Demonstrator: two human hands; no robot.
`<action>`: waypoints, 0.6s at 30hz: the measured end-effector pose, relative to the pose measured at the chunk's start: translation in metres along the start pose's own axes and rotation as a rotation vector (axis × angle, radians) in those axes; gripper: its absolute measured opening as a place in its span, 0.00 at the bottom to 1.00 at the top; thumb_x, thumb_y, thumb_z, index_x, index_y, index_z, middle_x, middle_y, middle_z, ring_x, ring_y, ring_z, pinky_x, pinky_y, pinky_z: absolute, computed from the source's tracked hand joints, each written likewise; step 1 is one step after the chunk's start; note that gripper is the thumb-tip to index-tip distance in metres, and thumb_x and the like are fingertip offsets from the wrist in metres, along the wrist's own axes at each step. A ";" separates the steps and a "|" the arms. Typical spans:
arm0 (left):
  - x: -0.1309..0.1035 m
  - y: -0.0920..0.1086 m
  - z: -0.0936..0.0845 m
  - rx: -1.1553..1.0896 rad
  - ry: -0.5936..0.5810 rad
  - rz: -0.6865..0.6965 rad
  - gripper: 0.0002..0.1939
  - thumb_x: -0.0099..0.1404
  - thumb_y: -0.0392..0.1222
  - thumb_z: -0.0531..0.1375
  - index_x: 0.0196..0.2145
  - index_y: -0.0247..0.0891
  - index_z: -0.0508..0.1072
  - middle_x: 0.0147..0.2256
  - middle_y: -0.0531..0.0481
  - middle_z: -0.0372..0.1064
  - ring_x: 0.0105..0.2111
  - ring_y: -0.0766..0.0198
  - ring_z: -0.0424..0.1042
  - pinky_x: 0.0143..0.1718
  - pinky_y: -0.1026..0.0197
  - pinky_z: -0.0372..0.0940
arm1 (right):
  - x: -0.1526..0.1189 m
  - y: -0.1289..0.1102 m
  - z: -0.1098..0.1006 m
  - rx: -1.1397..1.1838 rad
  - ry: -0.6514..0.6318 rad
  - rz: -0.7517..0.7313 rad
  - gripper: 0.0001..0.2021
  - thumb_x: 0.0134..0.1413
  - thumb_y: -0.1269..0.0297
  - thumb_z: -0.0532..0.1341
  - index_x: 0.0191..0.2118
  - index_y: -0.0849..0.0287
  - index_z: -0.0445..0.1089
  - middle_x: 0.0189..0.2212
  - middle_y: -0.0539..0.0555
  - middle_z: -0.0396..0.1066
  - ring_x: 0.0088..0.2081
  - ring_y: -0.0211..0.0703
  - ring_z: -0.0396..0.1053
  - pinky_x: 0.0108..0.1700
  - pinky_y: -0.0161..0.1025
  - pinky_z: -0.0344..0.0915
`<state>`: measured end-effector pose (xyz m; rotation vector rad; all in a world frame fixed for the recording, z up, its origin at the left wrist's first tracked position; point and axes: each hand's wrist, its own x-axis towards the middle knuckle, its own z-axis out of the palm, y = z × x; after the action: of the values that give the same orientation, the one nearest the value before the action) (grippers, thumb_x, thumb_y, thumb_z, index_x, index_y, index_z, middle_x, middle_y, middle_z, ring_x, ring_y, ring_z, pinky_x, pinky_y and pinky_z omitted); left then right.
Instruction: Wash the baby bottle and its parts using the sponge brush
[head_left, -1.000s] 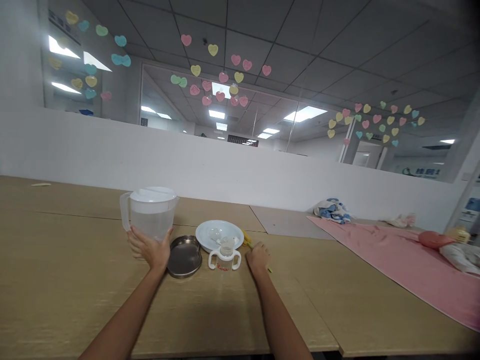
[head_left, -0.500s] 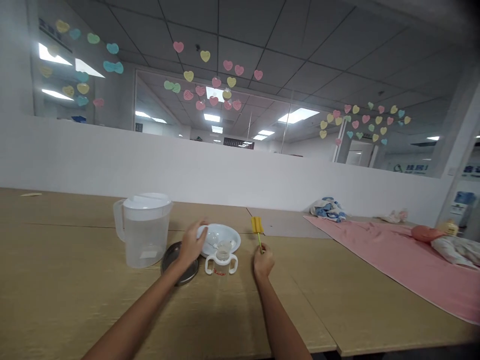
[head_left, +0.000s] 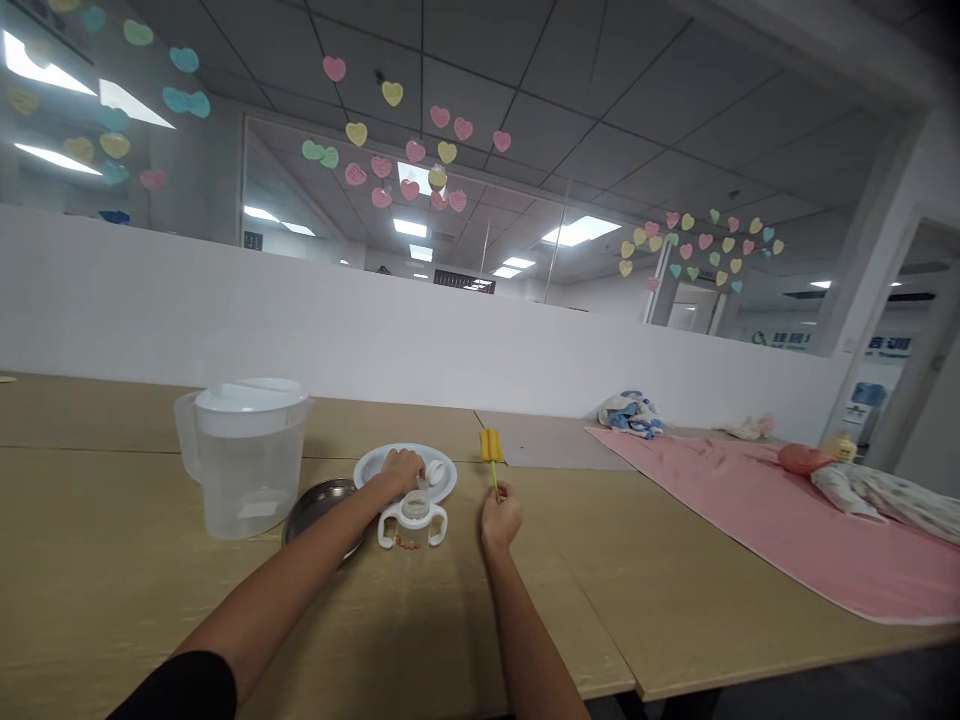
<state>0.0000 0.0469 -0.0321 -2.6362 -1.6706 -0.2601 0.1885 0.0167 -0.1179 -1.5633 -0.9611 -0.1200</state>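
Observation:
In my right hand (head_left: 501,518) is a bottle brush with a yellow sponge head (head_left: 490,445) and a thin green handle, held upright above the table. My left hand (head_left: 405,470) reaches into a white plate (head_left: 364,468), fingers curled down on a small piece there that I cannot make out. A small white part (head_left: 436,472) lies in the plate just right of those fingers. In front of the plate stands a clear baby bottle (head_left: 412,530) without a lid, with two white handles. Beneath my left forearm is a metal bowl (head_left: 301,515), partly hidden.
A large clear pitcher (head_left: 251,470) with a white lid stands at the left. To the right a pink cloth (head_left: 720,500) covers part of the table, with a blue and white cloth (head_left: 631,413) behind it. A low white wall (head_left: 375,330) runs along the back.
My left hand has moved from the plate's left edge down into the plate, and its fingers have closed. The right hand still holds the brush. The view has swung slightly right.

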 end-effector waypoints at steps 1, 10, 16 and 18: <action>0.002 -0.001 0.000 0.021 0.002 0.004 0.12 0.63 0.43 0.57 0.41 0.33 0.69 0.44 0.46 0.68 0.45 0.59 0.67 0.48 0.48 0.62 | 0.000 -0.001 0.000 0.000 0.000 0.005 0.15 0.50 0.62 0.49 0.35 0.60 0.71 0.31 0.60 0.74 0.30 0.48 0.70 0.30 0.38 0.57; 0.005 -0.013 -0.014 0.082 0.056 0.030 0.10 0.62 0.42 0.58 0.39 0.34 0.72 0.42 0.46 0.70 0.46 0.58 0.67 0.49 0.48 0.60 | 0.002 -0.007 0.000 -0.012 -0.022 0.058 0.12 0.48 0.66 0.53 0.35 0.62 0.72 0.31 0.58 0.74 0.30 0.46 0.69 0.30 0.36 0.56; -0.002 -0.015 -0.017 0.023 0.045 0.115 0.11 0.55 0.35 0.60 0.38 0.38 0.74 0.39 0.44 0.73 0.41 0.56 0.71 0.42 0.58 0.61 | 0.001 -0.010 -0.003 -0.010 -0.050 0.066 0.11 0.48 0.66 0.53 0.34 0.61 0.72 0.32 0.59 0.74 0.31 0.47 0.69 0.31 0.36 0.56; -0.006 -0.015 -0.018 -0.007 0.049 0.161 0.14 0.53 0.33 0.60 0.39 0.38 0.74 0.41 0.45 0.72 0.42 0.56 0.70 0.41 0.61 0.60 | 0.001 -0.011 -0.004 -0.011 -0.055 0.065 0.11 0.48 0.67 0.53 0.34 0.61 0.71 0.31 0.58 0.74 0.32 0.46 0.69 0.31 0.36 0.56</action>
<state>-0.0182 0.0460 -0.0167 -2.7257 -1.4358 -0.3251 0.1844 0.0127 -0.1076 -1.6128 -0.9531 -0.0368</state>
